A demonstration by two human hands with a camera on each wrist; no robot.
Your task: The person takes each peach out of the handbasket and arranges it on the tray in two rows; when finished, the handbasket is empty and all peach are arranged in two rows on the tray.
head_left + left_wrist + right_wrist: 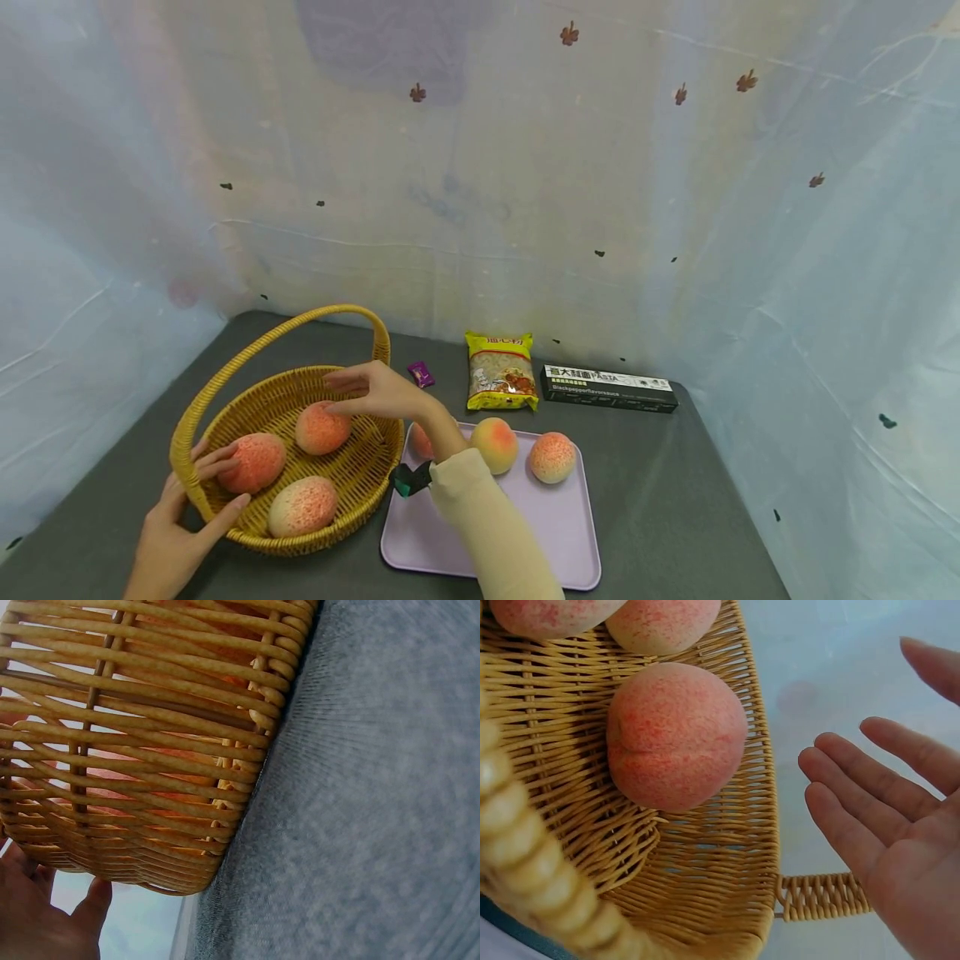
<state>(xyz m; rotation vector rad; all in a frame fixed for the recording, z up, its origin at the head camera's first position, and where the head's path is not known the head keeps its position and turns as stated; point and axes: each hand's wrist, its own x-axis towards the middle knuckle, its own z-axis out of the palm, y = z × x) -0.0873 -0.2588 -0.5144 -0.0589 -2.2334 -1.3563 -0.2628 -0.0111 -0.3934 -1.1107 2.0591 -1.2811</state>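
A yellow wicker basket (pixel 375 492) with a tall arched handle (pixel 247 354) stands at the left of the table. Three peaches lie in it: one at the left (pixel 257 463), one at the back (pixel 324 428) and one in front (pixel 303 507). My left hand (pixel 176 525) holds the basket's left side by the handle's foot, its fingertips over the left peach; the basket hides part of these fingers in the left wrist view. Above the basket's back right part hovers my right hand (pixel 382 392), fingers extended and apart from the nearest peach (pixel 677 736) in the right wrist view.
A lilac tray (pixel 540 533) beside the basket bears three more peaches, one (pixel 422 442) partly behind my right wrist. Behind it lie a small purple packet (pixel 422 374), a yellow food bag (pixel 501 372) and a black pasta box (pixel 609 389). Pale sheeting (pixel 487 208) surrounds the table.
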